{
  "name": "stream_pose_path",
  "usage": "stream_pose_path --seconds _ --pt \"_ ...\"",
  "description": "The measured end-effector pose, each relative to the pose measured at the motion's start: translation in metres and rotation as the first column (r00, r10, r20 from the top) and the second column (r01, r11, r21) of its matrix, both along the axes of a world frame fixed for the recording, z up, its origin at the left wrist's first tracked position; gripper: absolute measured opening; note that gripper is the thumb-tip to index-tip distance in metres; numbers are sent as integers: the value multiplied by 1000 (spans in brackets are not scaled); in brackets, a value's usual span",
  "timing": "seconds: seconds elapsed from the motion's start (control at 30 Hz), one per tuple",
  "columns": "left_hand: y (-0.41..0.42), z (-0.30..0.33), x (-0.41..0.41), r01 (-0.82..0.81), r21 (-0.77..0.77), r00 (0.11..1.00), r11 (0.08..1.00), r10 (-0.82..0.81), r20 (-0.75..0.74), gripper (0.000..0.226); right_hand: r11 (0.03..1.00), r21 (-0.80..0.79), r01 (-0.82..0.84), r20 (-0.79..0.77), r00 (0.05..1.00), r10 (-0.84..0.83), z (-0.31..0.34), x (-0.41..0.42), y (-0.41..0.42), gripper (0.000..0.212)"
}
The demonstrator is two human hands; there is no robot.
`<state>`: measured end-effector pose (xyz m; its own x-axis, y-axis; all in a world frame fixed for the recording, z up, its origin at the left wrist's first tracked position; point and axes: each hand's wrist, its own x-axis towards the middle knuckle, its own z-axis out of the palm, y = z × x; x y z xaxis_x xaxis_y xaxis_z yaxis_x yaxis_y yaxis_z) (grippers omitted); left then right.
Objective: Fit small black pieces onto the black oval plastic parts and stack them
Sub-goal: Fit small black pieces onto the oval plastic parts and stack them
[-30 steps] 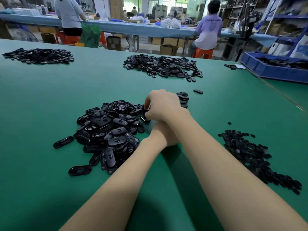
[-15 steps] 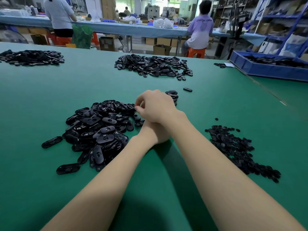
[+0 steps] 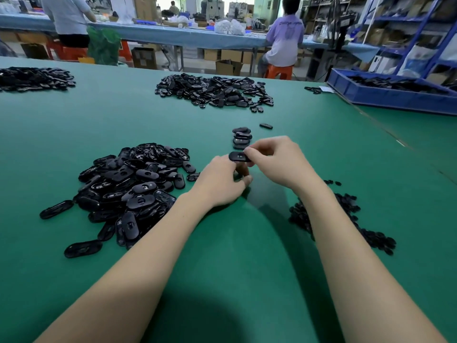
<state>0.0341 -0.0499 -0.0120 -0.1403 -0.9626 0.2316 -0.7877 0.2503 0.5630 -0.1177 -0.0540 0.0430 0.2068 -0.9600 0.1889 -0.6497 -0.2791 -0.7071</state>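
head view, down and forward, close over table (image 3: 74,134)

two hands (image 3: 247,169), five part heaps (image 3: 133,189)

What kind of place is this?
Probably a small factory workshop. Heaps of black plastic parts lie on a long green table, workers sit at another bench, and shelves hold boxes.

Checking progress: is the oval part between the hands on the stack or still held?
Held. The oval part sits off the table, pinched between left hand and right hand, short of the stack.
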Motion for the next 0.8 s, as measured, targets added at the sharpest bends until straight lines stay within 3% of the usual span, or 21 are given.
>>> stream_pose_path --seconds 0.1,0.2,0.3,0.4,0.5,0.63,0.8 --pt "3 1 1 31 -20 999 999 -31 -14 14 997 79 20 122 992 -29 -4 -24 2 16" --pt "11 6 2 89 15 980 996 -85 -178 27 990 141 -22 94 996 9 -3 -41 5 13" --pt "18 13 2 290 213 855 933 -152 -496 28 978 190 -85 41 996 78 -3 -46 6 11" --pt "22 13 1 333 303 731 893 -42 -681 17 978 200 -65 -32 997 73 0 -46 6 12" --pt "19 10 1 201 314 717 928 79 -692 9 961 277 -1 -244 967 71 8 -52 6 18" --pt "17 11 1 179 340 645 923 151 -749 10 945 304 122 -548 833 69 22 -71 7 8" --pt "19 14 -3 171 339 608 925 172 -775 16 904 385 183 -586 806 86 22 -74 11 13"
